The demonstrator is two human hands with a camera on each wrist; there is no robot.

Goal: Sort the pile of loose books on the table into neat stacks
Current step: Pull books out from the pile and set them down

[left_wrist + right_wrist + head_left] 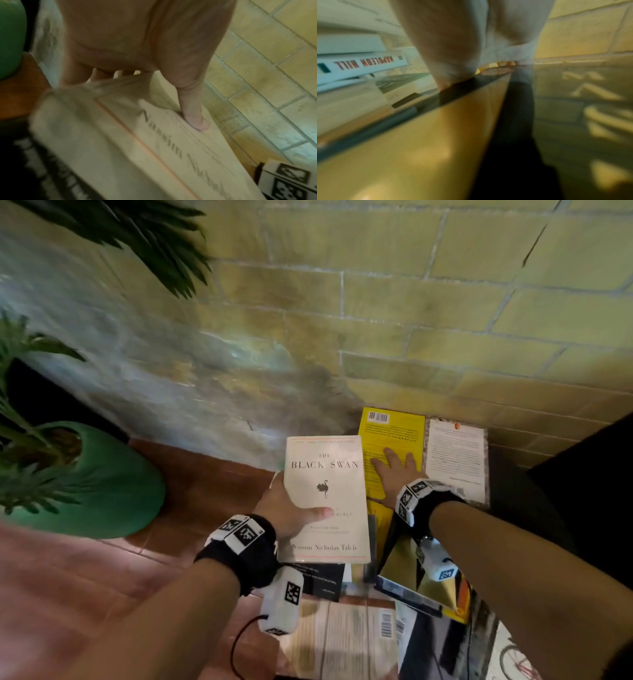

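Observation:
My left hand (291, 513) grips a white book titled The Black Swan (327, 474) by its left edge, thumb on the front cover and fingers underneath. The left wrist view shows the thumb (195, 119) pressed on that cover (154, 148). This book is held above the loose pile, beside a yellow book (390, 433) lying back cover up by the wall. On the yellow book my right hand (394, 470) lies flat with straight fingers. To its right lies a book with a white text panel (457, 457). The right wrist view is blurred, showing the palm (471, 40).
Loose books overlap nearer me: a black one (323, 578), a glossy gold and black one (407, 570), a beige one with a barcode (346, 642). A white spine reading Napoleon Hill (368, 63) shows left. A brick wall (445, 320) stands behind. A green plant pot (116, 484) sits left.

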